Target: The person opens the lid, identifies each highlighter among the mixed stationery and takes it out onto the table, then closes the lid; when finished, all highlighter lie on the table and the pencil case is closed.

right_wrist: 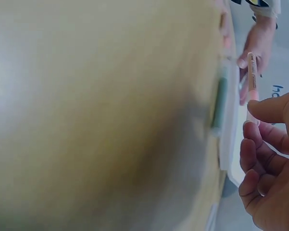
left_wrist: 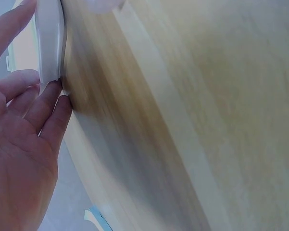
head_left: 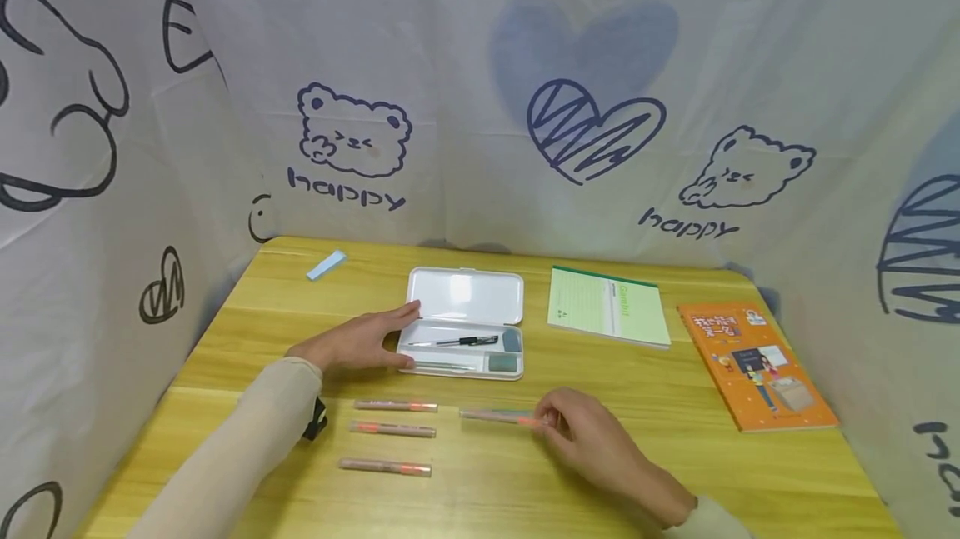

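A white pencil case lies with its lid raised at the middle of the table. Inside are a black pen, a grey-green block and clear slim items in the front compartment. My left hand holds the case's left end, thumb at the front and a finger by the lid; in the left wrist view the other fingers touch its end. Closer to me, my right hand pinches one end of a marker pen with a pinkish section. Several similar markers lie left of it.
A green pen-like item lies beside the case in the right wrist view. Further right are a green notebook and an orange book. A light blue strip lies at the back left. Printed cloth surrounds the table.
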A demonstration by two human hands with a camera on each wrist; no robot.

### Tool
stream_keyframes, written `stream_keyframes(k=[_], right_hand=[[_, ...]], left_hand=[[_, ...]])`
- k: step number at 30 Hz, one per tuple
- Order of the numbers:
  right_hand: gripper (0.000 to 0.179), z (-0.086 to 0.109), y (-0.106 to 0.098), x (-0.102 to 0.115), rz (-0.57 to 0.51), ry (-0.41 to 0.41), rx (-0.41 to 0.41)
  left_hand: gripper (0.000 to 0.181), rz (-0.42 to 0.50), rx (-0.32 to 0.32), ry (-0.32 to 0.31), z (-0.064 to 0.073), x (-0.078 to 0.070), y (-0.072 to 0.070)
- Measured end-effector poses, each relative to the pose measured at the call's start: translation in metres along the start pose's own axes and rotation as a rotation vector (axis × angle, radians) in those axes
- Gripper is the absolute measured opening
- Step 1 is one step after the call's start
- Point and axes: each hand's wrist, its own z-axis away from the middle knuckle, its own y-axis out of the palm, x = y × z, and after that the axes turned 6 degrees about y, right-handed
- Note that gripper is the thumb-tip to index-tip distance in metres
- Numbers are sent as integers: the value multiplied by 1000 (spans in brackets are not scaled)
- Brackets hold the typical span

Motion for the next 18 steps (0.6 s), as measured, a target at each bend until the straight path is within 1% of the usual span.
stream_keyframes(k=[3,7,12,18], right_hand=[[4,10,4,-3,-7,-8,21],[5,16,11,-5,-4,-4,48],[7,17,18,-7,-5,8,76],[7,16,22,-8,9,7,68]], left_hand=[[102,-1,-2,2,0,0,0],[101,-9,2,2,0,0,-1],[101,-14,3,12,-1,1,0],[100,-21,-5,32,-2,3,1]])
